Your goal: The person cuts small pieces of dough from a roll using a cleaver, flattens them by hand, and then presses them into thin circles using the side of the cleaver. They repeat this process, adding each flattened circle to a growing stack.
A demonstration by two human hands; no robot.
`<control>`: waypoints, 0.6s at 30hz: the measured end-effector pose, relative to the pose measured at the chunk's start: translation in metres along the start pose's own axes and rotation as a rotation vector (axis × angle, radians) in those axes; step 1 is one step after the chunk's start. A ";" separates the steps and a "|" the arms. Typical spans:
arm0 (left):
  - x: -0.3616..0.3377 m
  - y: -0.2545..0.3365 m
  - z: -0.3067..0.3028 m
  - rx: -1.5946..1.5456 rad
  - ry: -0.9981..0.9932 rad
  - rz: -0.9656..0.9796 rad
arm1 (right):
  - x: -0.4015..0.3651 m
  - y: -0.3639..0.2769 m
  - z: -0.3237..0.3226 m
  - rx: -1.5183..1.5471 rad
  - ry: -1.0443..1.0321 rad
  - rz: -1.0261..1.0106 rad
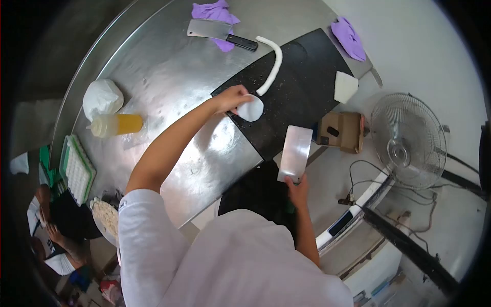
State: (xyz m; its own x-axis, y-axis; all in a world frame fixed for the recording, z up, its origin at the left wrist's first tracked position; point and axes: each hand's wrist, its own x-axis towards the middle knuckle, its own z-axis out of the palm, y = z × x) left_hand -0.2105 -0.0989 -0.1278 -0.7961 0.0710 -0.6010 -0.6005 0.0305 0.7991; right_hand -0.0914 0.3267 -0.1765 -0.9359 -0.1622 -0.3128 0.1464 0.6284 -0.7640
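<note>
My left hand is closed on the edge of a thin, round white dough wrapper, over the near-left edge of a black board. A bent white dough rope lies on the board just beyond it. My right hand grips a cleaver with a broad, shiny rectangular blade, out past the board's near-right edge. The blade points away from me and touches nothing that I can see. Its handle is mostly hidden in my fingers.
Another cleaver rests on a purple cloth at the back of the metal table. To the left are a white bag, a yellow-filled squeeze bottle and a tray. A fan and cardboard box stand right. A person sits lower left.
</note>
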 end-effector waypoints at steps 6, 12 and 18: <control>-0.028 -0.047 -0.028 0.344 0.509 0.139 | 0.086 -0.052 -0.038 -0.131 -0.084 -0.288; -0.038 -0.018 0.002 0.708 0.799 0.329 | 0.171 -0.163 -0.062 -0.355 -0.308 -0.485; 0.017 -0.014 0.052 0.929 0.606 0.635 | 0.214 -0.193 -0.061 -0.514 -0.468 -0.627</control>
State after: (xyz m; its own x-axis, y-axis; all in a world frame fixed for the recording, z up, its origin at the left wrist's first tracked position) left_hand -0.2122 -0.0459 -0.1483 -0.9766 -0.1269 0.1735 -0.0205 0.8584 0.5125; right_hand -0.3397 0.2173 -0.0612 -0.5553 -0.8050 -0.2088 -0.6055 0.5634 -0.5621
